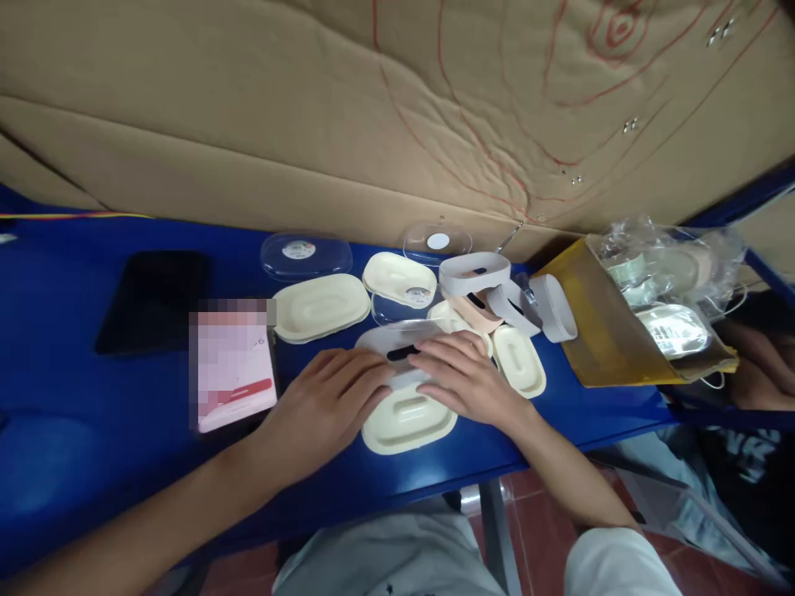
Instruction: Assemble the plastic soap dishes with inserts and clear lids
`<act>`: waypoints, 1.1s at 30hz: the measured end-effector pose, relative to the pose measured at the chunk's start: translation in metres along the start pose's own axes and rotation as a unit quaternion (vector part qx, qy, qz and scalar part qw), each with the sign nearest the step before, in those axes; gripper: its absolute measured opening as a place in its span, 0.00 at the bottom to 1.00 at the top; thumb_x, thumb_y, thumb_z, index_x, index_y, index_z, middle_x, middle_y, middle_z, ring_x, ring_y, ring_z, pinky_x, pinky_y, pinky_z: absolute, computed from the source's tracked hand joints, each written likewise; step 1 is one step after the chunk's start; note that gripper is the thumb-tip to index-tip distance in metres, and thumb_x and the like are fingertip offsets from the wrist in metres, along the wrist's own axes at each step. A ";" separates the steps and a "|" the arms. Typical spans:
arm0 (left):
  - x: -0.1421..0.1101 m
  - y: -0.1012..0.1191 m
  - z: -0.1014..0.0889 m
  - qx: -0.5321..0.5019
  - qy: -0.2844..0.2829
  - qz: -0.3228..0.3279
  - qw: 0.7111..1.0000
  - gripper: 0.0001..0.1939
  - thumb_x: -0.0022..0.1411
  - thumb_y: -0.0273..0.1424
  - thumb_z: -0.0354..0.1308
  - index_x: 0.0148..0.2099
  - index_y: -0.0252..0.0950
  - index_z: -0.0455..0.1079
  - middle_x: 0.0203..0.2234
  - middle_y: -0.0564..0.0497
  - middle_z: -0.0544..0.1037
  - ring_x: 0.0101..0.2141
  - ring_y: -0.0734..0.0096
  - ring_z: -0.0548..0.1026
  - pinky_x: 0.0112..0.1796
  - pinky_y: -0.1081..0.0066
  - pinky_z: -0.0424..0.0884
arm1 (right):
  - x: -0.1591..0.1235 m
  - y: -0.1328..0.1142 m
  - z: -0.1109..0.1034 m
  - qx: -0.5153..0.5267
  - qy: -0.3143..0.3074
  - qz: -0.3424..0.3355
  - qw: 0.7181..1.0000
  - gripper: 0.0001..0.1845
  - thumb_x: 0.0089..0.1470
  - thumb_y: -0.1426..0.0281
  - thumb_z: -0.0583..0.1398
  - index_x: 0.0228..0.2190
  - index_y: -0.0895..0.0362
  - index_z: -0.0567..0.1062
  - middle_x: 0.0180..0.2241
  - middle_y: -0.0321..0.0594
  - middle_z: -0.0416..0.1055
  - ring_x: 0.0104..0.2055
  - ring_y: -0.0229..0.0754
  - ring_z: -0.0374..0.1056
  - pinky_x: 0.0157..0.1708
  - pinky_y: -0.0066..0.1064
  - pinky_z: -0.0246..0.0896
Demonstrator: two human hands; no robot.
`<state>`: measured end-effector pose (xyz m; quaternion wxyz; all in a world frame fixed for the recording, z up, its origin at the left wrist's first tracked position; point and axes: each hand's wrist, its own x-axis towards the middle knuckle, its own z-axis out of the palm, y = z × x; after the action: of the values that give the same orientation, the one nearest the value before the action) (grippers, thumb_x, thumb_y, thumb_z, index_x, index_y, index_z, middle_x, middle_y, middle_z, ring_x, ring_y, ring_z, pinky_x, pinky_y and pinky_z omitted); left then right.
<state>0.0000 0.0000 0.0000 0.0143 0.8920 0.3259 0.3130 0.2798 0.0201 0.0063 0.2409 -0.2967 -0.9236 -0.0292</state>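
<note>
Bending over the grey shell (378,338), our left hand (344,401) and right hand (469,385) hide both its ends. Our left fingers curve loosely over one end, and our right fingers lie slightly spread across the other, near its dark slot. Both hands touch it, but whether either grips or merely rests we cannot tell (the undersides are out of sight). The shell sits between our hands, near the front edge of the blue table (323,492), just behind and partly over a cream tray (388,441).

Farther out, toward the back edge, we see more cream trays (323,306), clear lids (304,263) and a cluster of pale shells (475,275), some overlapping. To our left lie a phone (239,406), its screen partly pixelated, and a dark flat object (152,298) we cannot identify. By the right edge, an open yellow-brown box (612,352) holds plastic-wrapped pieces, blurred by glare; beyond it, a person (745,463) is cut off by the frame.
</note>
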 end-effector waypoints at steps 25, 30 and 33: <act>-0.001 -0.027 -0.009 0.018 -0.043 -0.048 0.998 0.13 0.79 0.34 0.54 0.60 0.39 0.73 0.55 0.41 0.80 0.54 0.53 0.79 0.55 0.54 0.70 | -0.029 -0.045 0.000 0.017 -0.104 -0.032 0.994 0.20 0.76 0.59 0.61 0.60 0.57 0.78 0.55 0.44 0.83 0.56 0.46 0.76 0.58 0.41 0.66; -0.006 -0.067 -0.005 0.165 -0.054 -0.192 0.966 0.21 0.77 0.36 0.54 0.65 0.33 0.72 0.65 0.29 0.74 0.64 0.32 0.73 0.62 0.37 0.66 | 0.000 -0.017 -0.001 0.120 -0.086 -0.055 0.988 0.17 0.77 0.65 0.57 0.59 0.57 0.79 0.55 0.44 0.84 0.57 0.43 0.78 0.59 0.39 0.71; -0.011 -0.069 0.001 0.127 -0.092 -0.185 0.970 0.19 0.77 0.35 0.52 0.62 0.35 0.76 0.63 0.31 0.77 0.63 0.34 0.76 0.61 0.36 0.68 | 0.011 0.007 0.001 0.098 -0.046 -0.011 0.994 0.19 0.77 0.71 0.54 0.62 0.56 0.77 0.61 0.46 0.80 0.65 0.46 0.74 0.66 0.43 0.68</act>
<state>-0.0455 0.0477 -0.0224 -0.0115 0.8359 0.5194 0.1772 0.2760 0.0322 0.0097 0.2255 -0.2627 -0.9353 0.0728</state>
